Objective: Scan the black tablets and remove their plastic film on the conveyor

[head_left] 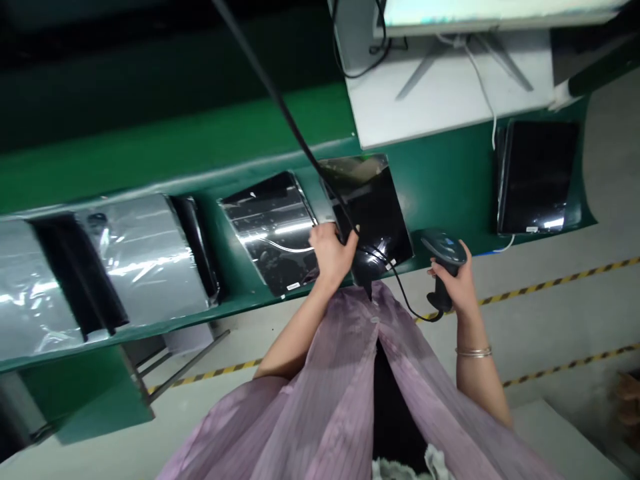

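In my right hand [457, 280] is a dark handheld barcode scanner [443, 250], gripped by its handle and held just past the bench's front edge. Its black cable [295, 127] comes down taut from the upper left, reaches my left hand [334, 253], then loops loosely to the scanner. The fingers of my left hand are curled around the cable, over the gap between two flat screen panels. One glossy black panel [275, 230] in film lies left of that hand, with a small white label. The other black panel [377, 207] lies to its right, partly under the cable.
Film-wrapped panels [143, 257] lie overlapped along the left of the green bench [445, 173]. A stack of black panels [540, 177] sits at the right end. Behind, a monitor stands on a white board [370, 120]. Yellow-black tape [555, 283] marks the floor.
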Demonstrator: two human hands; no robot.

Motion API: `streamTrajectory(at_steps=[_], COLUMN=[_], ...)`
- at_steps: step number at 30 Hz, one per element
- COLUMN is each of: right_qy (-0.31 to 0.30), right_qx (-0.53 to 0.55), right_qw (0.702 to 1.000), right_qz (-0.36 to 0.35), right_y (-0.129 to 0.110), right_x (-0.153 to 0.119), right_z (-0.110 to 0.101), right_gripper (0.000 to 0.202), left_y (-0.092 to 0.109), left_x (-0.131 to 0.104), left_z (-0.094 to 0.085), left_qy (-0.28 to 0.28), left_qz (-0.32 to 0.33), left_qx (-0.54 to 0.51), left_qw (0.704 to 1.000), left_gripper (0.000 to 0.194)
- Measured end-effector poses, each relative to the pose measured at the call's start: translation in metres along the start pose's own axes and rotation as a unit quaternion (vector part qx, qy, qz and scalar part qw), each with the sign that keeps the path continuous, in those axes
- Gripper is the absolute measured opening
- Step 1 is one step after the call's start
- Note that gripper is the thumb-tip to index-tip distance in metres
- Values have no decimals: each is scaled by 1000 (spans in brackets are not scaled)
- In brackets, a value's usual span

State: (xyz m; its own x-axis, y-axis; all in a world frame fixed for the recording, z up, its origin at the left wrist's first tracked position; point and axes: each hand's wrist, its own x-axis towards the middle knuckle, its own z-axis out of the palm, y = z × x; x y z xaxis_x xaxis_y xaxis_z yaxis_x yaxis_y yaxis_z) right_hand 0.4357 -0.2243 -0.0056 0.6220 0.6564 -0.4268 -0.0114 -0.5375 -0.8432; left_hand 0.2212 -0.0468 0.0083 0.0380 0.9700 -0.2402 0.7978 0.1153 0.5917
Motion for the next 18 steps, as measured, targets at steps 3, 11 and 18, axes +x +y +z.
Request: streamTrajectory(at_steps=[3,11,18], right_qy=[-11,-43,60], right_qx=[33,-194,-284], right_qw=[998,977,933], right_qz=[46,-81,-211], right_y=[-11,-12,-20], right_x=[28,75,66], right_z=[7,19,18], right_gripper=[111,104,101], left_y=[33,88,89], left_x=[-15,-26,-19], left_z=[-12,-9,-7], left_qy=[-51,-89,-107], left_qz=[-5,38,23], left_qx=[-155,-314,-287], left_qw=[987,944,952], left_gripper=[25,26,25])
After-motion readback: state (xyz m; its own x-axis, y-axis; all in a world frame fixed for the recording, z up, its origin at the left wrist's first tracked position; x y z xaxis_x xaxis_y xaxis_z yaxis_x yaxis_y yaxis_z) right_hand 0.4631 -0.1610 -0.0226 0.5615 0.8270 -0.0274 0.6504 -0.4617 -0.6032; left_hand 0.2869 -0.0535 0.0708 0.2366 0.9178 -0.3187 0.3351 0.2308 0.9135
